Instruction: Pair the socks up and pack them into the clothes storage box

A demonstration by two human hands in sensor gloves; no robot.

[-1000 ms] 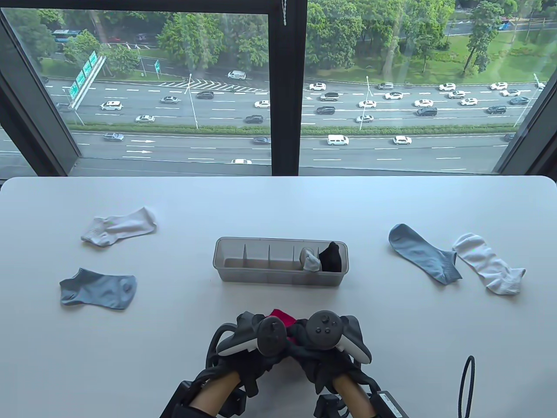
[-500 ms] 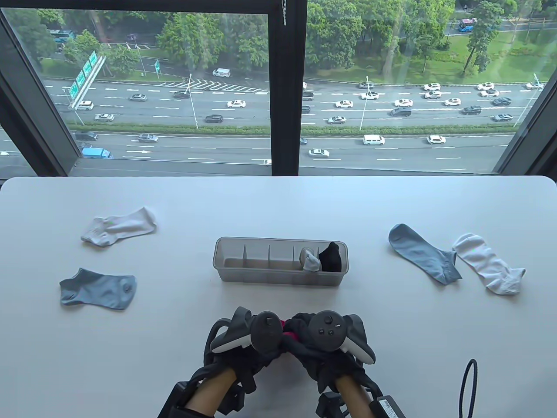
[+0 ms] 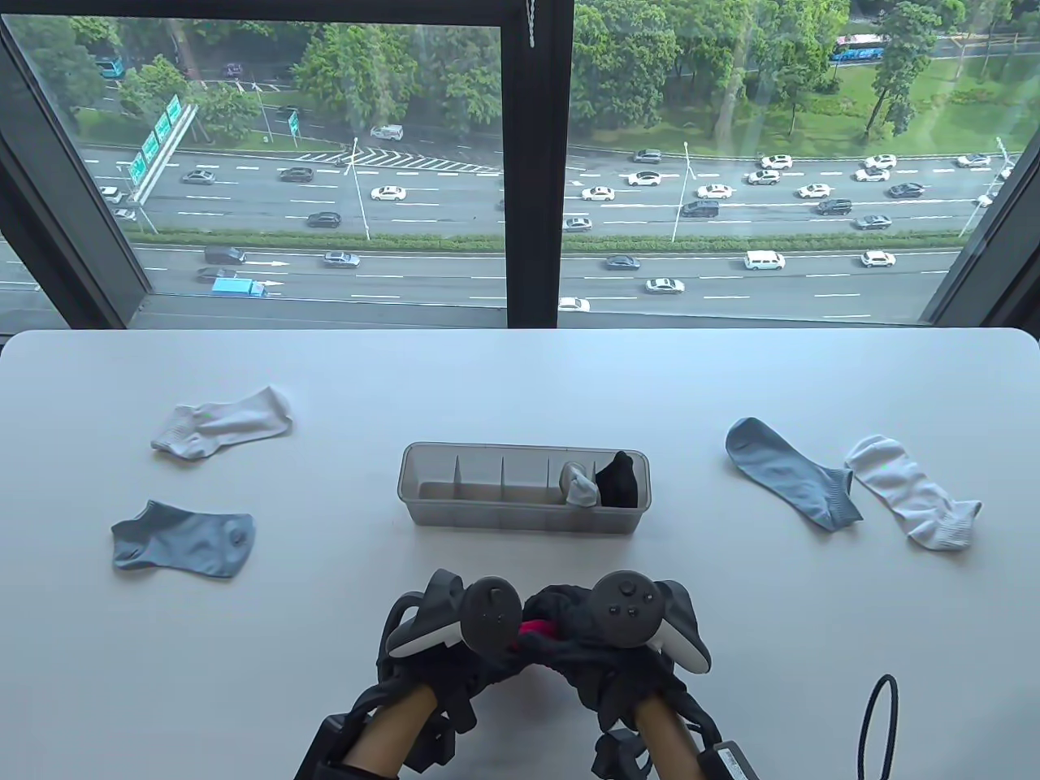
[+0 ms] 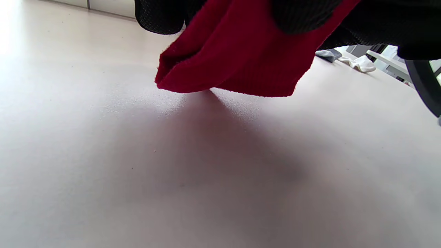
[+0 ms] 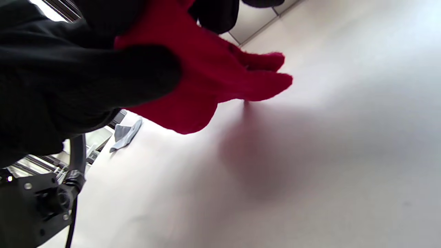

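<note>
Both hands hold the red socks [image 3: 538, 628] together just above the table's near edge. My left hand [image 3: 479, 630] grips them from the left and my right hand [image 3: 569, 621] from the right. In the left wrist view the red socks [image 4: 237, 51] hang folded from black gloved fingers [image 4: 303, 15]. The right wrist view shows the same red socks [image 5: 206, 79] bunched under gloved fingers [image 5: 137, 79]. The grey divided storage box [image 3: 431, 508] sits mid-table with a grey-white sock roll [image 3: 580, 486] and a black sock roll [image 3: 617, 479] in its right compartments.
A white sock [image 3: 221, 422] and a blue sock [image 3: 185, 539] lie at the left. Another blue sock [image 3: 790, 473] and white sock [image 3: 912, 491] lie at the right. A black cable loop [image 3: 879, 723] sits at the near right edge.
Both hands have closed further over the red socks and drawn them a little toward the near edge; less red shows now.
</note>
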